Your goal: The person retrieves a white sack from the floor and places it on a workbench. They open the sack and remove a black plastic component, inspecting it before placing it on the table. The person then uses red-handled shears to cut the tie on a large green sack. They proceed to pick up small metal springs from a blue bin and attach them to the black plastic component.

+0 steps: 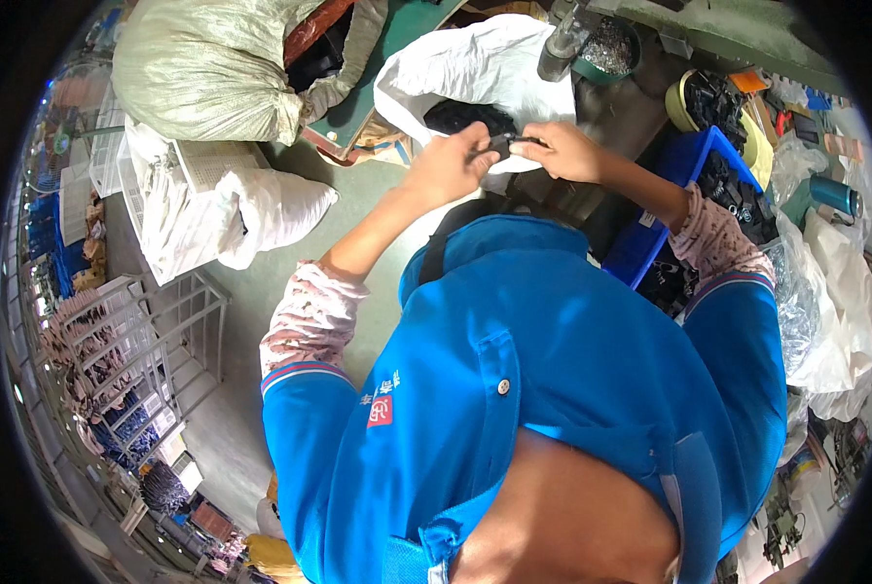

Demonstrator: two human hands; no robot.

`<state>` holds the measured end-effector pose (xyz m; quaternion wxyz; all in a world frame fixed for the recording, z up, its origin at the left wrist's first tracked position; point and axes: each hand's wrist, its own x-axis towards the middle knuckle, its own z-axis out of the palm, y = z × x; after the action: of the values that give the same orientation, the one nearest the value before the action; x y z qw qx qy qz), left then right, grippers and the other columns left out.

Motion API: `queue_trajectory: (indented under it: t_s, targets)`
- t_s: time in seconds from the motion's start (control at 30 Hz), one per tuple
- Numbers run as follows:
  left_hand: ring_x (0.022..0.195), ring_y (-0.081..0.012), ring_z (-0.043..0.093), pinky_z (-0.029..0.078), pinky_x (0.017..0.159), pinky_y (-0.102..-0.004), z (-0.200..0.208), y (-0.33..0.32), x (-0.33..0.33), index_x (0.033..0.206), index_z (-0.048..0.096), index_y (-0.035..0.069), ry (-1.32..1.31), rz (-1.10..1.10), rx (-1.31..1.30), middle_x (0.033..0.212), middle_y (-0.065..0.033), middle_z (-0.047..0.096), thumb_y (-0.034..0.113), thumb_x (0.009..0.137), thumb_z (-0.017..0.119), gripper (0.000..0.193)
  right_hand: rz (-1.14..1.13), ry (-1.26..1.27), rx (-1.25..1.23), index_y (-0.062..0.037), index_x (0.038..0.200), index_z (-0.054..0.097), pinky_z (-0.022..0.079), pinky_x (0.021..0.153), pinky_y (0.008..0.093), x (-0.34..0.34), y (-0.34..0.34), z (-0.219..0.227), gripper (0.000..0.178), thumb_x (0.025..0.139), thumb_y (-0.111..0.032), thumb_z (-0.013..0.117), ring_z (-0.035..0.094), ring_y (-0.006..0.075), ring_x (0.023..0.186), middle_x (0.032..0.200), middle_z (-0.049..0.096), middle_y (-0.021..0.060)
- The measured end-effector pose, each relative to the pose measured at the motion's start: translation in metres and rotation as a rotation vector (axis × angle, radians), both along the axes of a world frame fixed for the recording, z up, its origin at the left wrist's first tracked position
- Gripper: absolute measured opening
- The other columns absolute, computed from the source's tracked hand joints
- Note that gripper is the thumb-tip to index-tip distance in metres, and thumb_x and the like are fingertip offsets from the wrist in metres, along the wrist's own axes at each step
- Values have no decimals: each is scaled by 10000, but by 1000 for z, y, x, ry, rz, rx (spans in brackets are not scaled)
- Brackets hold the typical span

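Note:
Both hands meet in front of my chest, over the near edge of an open white woven sack (475,58). My left hand (448,167) is closed on a small black part (499,146), which looks like dark plastic or metal; its exact kind is too small to tell. The fingertips of my right hand (563,153) pinch the same part from its right end. Inside the sack, just beyond the hands, lies a heap of black pieces (467,118).
At the right stands a blue crate (684,180) holding black parts, with a yellow tub (684,102) behind it. A metal post (558,54) and green bowl (611,49) rise beyond the sack. Stuffed sacks (202,73) and a metal rack (163,341) are at left.

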<state>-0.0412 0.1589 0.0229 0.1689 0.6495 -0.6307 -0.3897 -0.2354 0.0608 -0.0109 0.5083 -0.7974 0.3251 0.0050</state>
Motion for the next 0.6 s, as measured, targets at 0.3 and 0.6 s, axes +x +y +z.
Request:
queue_trajectory:
  t_s: [0.3,0.6]
  targets:
    - [474,-70,414,314,435,-259,40,22,-10,747,484,64,228,53,-222,520,-9,441,202,863,631,233,-215,-423,-200,8,656,510,333,456,297,-2,22,46,370,942,-225,489,364,84,501,516,392,63]
    - [545,-33,426,321,480,-211,40,22,-11,758,477,69,394,95,-111,589,35,478,169,887,606,208,-182,-342,-602,-22,617,572,399,471,390,2,17,66,354,881,-258,552,540,333,516,555,532,173]
